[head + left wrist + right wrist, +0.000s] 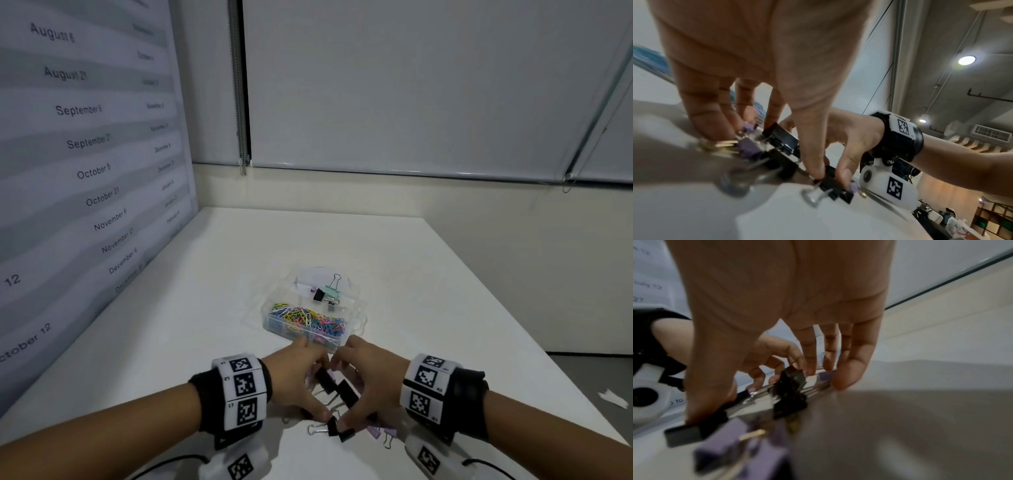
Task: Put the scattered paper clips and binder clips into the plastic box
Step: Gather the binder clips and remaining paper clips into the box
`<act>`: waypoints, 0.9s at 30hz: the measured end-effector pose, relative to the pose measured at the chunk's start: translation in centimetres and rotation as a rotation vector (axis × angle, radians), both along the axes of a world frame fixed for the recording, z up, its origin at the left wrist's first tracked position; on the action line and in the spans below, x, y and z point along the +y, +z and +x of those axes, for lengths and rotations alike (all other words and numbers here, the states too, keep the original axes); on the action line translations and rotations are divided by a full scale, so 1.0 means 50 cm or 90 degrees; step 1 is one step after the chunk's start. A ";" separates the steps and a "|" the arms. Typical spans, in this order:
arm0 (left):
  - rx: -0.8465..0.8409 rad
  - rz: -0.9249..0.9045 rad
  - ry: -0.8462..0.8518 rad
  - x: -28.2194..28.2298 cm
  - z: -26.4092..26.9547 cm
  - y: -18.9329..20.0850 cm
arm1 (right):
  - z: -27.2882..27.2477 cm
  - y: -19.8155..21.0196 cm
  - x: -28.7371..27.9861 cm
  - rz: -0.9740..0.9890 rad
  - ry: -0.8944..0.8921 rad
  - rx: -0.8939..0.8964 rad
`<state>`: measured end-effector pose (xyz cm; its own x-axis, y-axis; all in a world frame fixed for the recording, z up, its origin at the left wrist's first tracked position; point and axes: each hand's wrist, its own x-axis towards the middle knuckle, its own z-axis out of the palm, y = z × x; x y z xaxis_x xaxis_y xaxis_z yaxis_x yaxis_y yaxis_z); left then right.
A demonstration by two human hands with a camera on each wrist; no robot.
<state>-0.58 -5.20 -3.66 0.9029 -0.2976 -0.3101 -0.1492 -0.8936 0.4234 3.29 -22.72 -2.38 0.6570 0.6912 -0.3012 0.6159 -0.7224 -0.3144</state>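
White table, wall calendar at left. Plastic box, holding paper clips, just beyond both hands. Binder clips heaped between left hand and right hand; curled fingers corral the heap, equally near.

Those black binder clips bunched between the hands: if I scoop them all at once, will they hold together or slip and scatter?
Probably some will scatter. The black binder clips lie loose on the smooth white table, pointing different ways, so they should slide easily. Their wire handles stick out and may snag each other, dragging neighbours along. Each looks small, stiff and light, so the left hand and right hand cupped together should manage them.
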 end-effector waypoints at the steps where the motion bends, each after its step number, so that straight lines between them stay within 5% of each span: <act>1: -0.008 -0.015 -0.006 -0.002 0.000 0.001 | 0.000 -0.001 0.003 0.007 0.000 0.004; 17: -0.012 -0.023 -0.019 0.026 0.007 0.027 | 0.062 0.038 -0.026 0.050 -0.084 0.048; 22: 0.033 -0.155 0.037 0.038 0.028 0.069 | 0.116 0.090 -0.033 0.239 -0.160 0.134; 27: 0.008 -0.303 0.108 0.047 0.074 0.103 | 0.181 0.112 -0.010 0.452 -0.268 0.105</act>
